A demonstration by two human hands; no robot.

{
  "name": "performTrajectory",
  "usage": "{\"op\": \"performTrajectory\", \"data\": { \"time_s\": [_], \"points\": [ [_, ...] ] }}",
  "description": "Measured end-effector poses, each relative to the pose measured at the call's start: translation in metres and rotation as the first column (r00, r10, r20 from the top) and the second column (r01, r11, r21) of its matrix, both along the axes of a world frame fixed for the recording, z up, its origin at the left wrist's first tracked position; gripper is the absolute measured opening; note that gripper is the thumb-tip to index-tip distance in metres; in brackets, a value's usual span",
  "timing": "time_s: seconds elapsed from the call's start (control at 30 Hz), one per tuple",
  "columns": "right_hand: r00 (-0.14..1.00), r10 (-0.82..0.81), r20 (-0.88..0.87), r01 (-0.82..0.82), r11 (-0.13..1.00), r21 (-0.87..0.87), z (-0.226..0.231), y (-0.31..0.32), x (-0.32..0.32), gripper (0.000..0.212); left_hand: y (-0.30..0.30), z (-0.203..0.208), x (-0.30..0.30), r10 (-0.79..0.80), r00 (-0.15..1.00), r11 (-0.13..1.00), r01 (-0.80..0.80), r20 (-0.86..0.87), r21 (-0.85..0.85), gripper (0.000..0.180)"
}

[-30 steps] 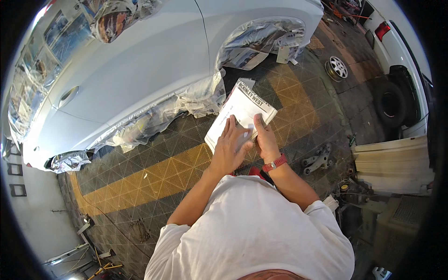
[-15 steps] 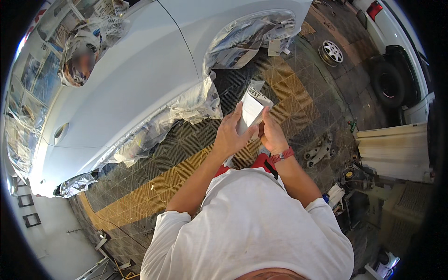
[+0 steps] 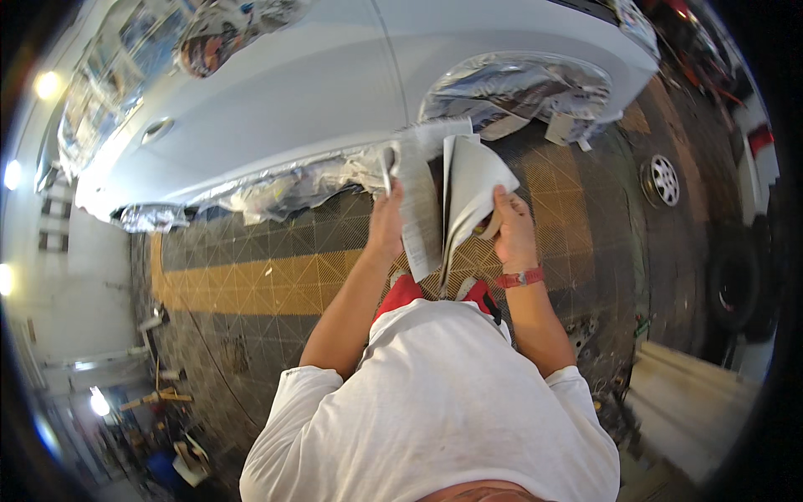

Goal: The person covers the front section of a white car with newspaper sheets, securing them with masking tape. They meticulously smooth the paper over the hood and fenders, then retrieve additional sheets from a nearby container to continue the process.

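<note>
In front of my body, sheets of newspaper (image 3: 474,180) are spread between my two hands, folded upright and parted in the middle. My left hand (image 3: 387,219) is closed on the left edge of the paper, which is smeared by motion. At the right edge, my right hand (image 3: 514,224) pinches a curled corner, thumb on top; a red watch is on that wrist. Just beyond the paper stands a pale car body (image 3: 293,100). Its wheel arch is covered with plastic and newspaper masking (image 3: 510,88), and crumpled masking paper (image 3: 293,186) runs along its sill.
Under my feet lies a grid-patterned floor (image 3: 276,276) in dark and yellow bands. To the right are a loose wheel rim (image 3: 661,181), a dark tire (image 3: 736,284) and a cream panel (image 3: 686,402). Assorted items lie at the lower left near a white wall (image 3: 79,301).
The folded newspaper has been opened out, and my hands have moved apart, left hand leftward and right hand rightward. The view has turned, so the car sits higher and further right.
</note>
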State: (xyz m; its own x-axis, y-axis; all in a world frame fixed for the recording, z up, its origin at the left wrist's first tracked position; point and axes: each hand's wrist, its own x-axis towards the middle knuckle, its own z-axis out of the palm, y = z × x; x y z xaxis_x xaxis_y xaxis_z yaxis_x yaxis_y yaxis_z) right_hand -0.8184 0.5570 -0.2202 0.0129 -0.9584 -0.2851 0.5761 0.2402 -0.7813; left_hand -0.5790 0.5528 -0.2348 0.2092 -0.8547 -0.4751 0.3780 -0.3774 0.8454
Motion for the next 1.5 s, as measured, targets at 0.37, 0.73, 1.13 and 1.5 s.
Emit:
{"op": "performTrajectory", "data": {
  "time_s": [0.37, 0.73, 1.13, 1.5],
  "points": [
    [0.882, 0.295, 0.367, -0.309, 0.951, -0.02, -0.001, -0.024, -0.003, 0.047, 0.099, 0.02, 0.065, 0.313, 0.864, 0.914, -0.387, -0.395, -0.121, 0.052],
    [0.675, 0.706, 0.213, -0.687, 0.707, -0.168, 0.026, 0.06, 0.151, 0.046, 0.293, 0.024, 0.075, 0.68, 0.452, 0.722, -0.552, 0.577, -0.418, 0.046],
    [-0.006, 0.918, -0.395, -0.953, -0.125, -0.276, 0.062, 0.429, 0.386, 0.038, 0.591, 0.066, 0.12, 0.779, 0.258, 0.528, -0.763, 0.572, -0.374, 0.059],
    [-0.352, 0.893, -0.279, -0.847, -0.431, -0.311, 0.057, 0.639, 0.485, 0.037, 0.751, 0.058, 0.155, 0.854, -0.238, -0.016, -0.902, 0.463, -0.432, 0.057]
  ]
}}
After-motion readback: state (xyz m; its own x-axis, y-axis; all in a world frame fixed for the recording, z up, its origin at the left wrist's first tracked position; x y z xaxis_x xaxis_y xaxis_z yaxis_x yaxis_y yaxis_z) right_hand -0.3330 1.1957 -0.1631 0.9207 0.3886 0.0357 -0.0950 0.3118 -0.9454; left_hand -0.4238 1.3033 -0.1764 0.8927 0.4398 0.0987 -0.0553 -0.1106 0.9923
